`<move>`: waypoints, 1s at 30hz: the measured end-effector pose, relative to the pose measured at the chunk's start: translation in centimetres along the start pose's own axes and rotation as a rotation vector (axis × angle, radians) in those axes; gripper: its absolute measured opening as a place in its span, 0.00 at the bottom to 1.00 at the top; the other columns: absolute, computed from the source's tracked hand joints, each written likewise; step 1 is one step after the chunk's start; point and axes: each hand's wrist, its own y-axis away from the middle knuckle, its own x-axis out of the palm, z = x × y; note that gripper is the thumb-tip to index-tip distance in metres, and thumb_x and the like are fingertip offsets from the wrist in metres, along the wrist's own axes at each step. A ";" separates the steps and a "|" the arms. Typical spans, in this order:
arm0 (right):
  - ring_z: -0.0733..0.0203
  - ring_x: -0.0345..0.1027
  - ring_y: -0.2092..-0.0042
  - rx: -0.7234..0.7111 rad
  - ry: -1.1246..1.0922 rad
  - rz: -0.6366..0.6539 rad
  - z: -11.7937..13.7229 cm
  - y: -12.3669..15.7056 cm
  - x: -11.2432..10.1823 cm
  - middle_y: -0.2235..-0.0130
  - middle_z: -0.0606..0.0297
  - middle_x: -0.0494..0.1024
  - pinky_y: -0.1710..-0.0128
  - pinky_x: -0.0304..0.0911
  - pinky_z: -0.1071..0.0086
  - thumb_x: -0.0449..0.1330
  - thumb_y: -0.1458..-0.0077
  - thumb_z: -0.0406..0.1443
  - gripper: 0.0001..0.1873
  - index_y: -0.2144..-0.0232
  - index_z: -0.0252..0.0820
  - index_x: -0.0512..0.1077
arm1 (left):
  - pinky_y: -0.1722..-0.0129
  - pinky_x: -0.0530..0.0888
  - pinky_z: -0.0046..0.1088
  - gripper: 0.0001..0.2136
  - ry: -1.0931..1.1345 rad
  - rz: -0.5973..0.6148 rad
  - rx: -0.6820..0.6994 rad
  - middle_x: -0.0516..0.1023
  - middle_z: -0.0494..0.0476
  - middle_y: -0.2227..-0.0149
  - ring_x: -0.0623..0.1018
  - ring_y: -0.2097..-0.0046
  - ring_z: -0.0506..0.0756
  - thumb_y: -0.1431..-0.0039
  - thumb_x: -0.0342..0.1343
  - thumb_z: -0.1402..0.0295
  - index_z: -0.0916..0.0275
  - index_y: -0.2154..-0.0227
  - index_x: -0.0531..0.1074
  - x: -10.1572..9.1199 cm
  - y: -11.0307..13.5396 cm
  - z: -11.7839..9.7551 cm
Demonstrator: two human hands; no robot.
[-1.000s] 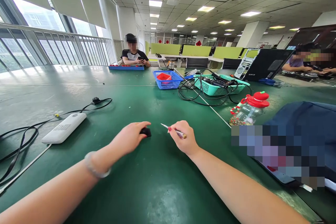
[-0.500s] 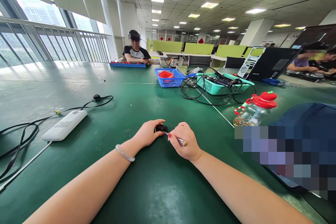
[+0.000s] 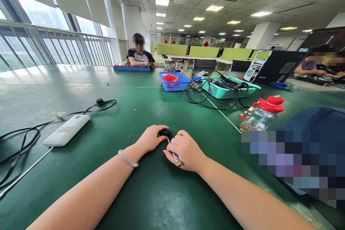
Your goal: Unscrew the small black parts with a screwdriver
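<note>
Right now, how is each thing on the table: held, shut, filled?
Small black object: in left hand
Slim grey-shafted tool: in right hand
Clear red-lidded bottle: lid on
Blue plastic basket: holding red tray
Teal plastic basket: holding black cables
White plastic box: white cord attached

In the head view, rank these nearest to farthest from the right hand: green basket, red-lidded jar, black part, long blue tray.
Measured from the right hand:
1. Black part: just ahead and left, in the left hand.
2. Red-lidded jar: off to the right.
3. Green basket: farther ahead, rightward.
4. Long blue tray: far ahead, leftward.
</note>
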 end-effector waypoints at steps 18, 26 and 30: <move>0.65 0.59 0.74 0.294 -0.166 -0.160 -1.6 0.3 0.0 0.78 0.68 0.69 0.63 0.57 0.67 0.51 0.39 0.34 0.16 0.79 0.42 0.66 | 0.46 0.71 0.36 0.23 0.099 0.003 -0.023 0.78 0.55 0.50 0.77 0.50 0.58 0.48 0.59 0.67 0.57 0.47 0.68 0.0 0.1 0.2; 0.67 0.51 0.80 1.001 -0.581 -0.317 -3.1 0.7 0.4 0.84 0.71 0.59 0.78 0.48 0.70 0.55 0.43 0.49 0.22 0.82 0.42 0.67 | 0.46 0.71 0.39 0.27 -0.015 0.034 0.022 0.78 0.57 0.51 0.75 0.49 0.60 0.46 0.57 0.65 0.54 0.42 0.64 -0.2 0.5 0.1; 0.66 0.52 0.80 1.054 -0.739 -0.337 -3.1 0.7 0.4 0.85 0.71 0.58 0.80 0.49 0.70 0.54 0.44 0.53 0.25 0.83 0.42 0.66 | 0.46 0.71 0.39 0.24 -0.076 0.045 0.027 0.76 0.61 0.51 0.74 0.49 0.60 0.45 0.55 0.65 0.56 0.44 0.67 -0.4 0.7 0.0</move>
